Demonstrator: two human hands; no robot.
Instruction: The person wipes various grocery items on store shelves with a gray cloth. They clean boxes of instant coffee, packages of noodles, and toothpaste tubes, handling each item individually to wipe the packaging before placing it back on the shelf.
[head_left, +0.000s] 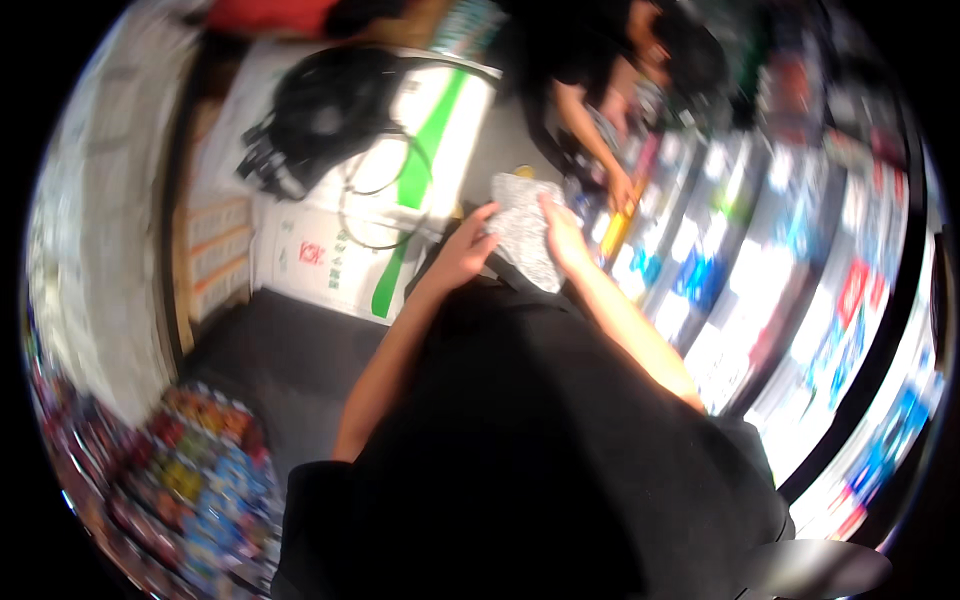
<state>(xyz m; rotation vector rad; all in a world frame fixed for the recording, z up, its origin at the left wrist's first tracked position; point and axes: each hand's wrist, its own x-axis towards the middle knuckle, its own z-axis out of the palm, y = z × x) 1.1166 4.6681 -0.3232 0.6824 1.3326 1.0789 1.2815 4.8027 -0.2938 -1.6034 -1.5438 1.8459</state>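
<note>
A grey mottled cloth (523, 217) hangs in front of my body, between my two hands. On its left edge, my left hand (466, 251) pinches it with thumb and fingers. My right hand (564, 234) holds the opposite edge, fingers laid over the upper side. The view is blurred, so the cloth's weave and folds are hard to make out. Beyond the right hand, a co-worker's hand (621, 191) touches a yellow strip (616, 234) along the shelf front.
Shelves of packaged goods (697, 270) run along the right. A co-worker (577, 45) bends over them ahead. White cartons with a green stripe (330, 262) stand at left, bearing a black bag (330, 94) and a thin cable loop (343, 214). Colourful packaged goods (195, 480) fill the lower left.
</note>
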